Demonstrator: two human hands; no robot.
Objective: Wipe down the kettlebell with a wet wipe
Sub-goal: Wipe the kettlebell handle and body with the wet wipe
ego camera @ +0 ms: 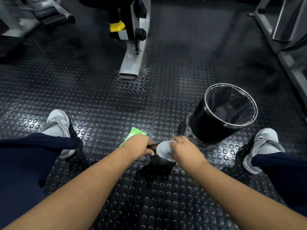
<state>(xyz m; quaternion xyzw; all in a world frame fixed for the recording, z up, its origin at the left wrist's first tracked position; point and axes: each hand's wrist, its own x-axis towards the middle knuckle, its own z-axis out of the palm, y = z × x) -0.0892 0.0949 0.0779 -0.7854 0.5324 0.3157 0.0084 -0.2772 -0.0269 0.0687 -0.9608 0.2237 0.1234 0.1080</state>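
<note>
A black kettlebell (160, 161) stands on the studded rubber floor between my feet. My left hand (140, 146) grips its handle from the left. A white wet wipe (163, 150) lies draped over the top of the kettlebell, and my right hand (184, 150) holds it there with curled fingers. Much of the handle is hidden under my hands and the wipe. A green wet-wipe pack (132, 135) lies on the floor just behind my left hand, partly covered by it.
A black waste bin (216, 125) with a clear liner and a metal rim stands to the right of the kettlebell. A grey gym machine foot (132, 63) reaches in from the back. My grey shoes sit at the left (57, 125) and right (264, 145). More machine frames line the top corners.
</note>
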